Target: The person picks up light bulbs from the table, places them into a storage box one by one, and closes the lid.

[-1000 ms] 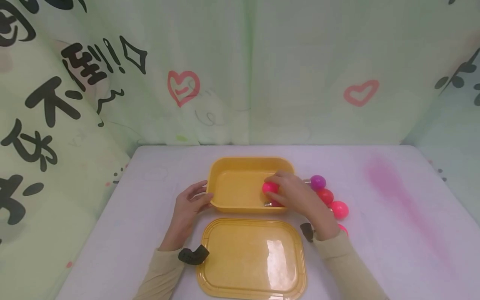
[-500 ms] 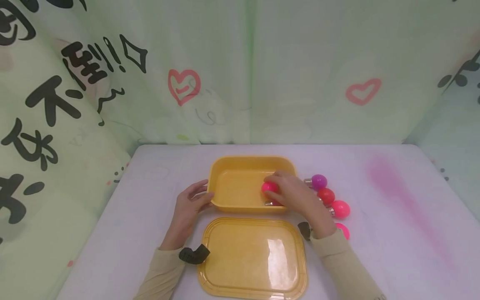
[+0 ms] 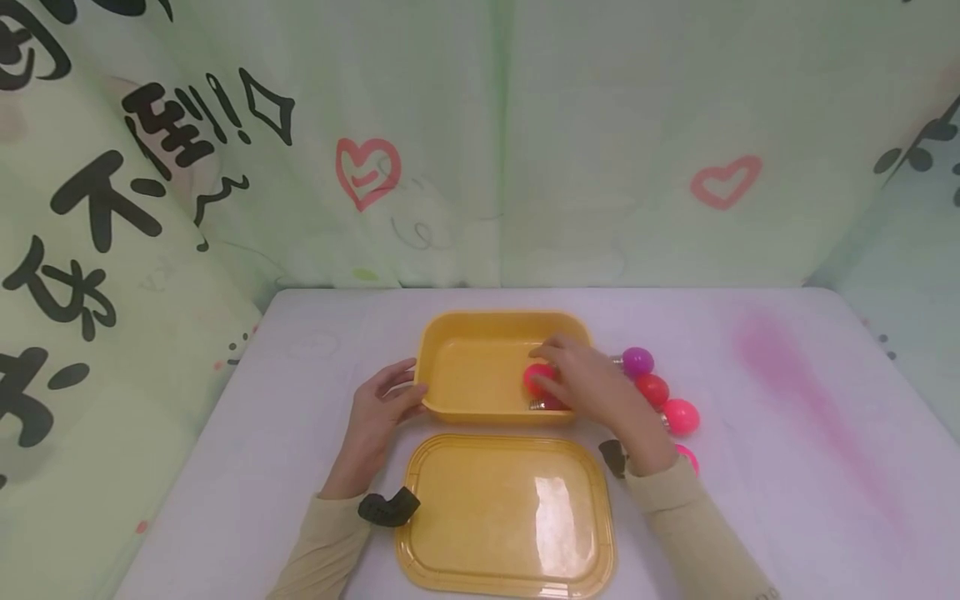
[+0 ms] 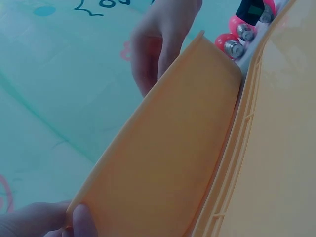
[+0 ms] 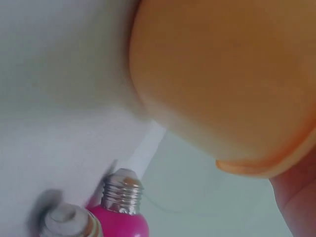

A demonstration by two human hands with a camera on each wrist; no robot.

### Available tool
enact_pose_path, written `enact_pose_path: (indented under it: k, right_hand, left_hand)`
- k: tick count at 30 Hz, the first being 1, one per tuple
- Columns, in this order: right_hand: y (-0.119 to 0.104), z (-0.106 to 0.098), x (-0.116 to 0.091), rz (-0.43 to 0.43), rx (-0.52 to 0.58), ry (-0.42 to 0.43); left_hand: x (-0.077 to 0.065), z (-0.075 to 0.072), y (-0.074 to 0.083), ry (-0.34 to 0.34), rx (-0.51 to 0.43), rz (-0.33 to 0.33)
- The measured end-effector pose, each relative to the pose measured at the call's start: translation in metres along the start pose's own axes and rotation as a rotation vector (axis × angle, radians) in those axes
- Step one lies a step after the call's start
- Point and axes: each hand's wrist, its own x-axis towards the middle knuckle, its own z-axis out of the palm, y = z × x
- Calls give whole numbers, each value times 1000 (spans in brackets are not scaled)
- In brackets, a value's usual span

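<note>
My left hand (image 3: 375, 421) grips the left rim of a yellow plastic box (image 3: 457, 383); in the left wrist view a thumb and finger pinch that rim (image 4: 140, 106). My right hand (image 3: 592, 385) reaches over the box's right side, its fingers spread apart around a pink light bulb (image 3: 535, 377) inside. Beside that bulb, a dark red light bulb (image 3: 553, 403) lies against the near wall with its metal screw base to the left. My right palm and wrist hide the box's right end.
Right of the box lie a purple bulb (image 3: 637, 361), a red bulb (image 3: 652, 389), a pink bulb (image 3: 681, 417) and another pink bulb (image 3: 687, 457) partly behind my wrist. A yellow lid (image 3: 465, 517) lies flat in front of the box.
My right hand's fingers have parted and lifted slightly off the pink light bulb, which sits a little lower in the box. The left hand keeps its grip on the rim.
</note>
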Motion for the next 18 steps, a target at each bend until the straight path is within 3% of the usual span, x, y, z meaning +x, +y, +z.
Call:
enact_pose_path:
  k: [7, 18]
  right_hand:
    - [2, -7, -3, -43, -27, 60]
    - [14, -11, -13, -17, -3, 84]
  left_hand:
    - [0, 0, 1, 0, -1, -5]
    - [0, 1, 0, -2, -8, -5]
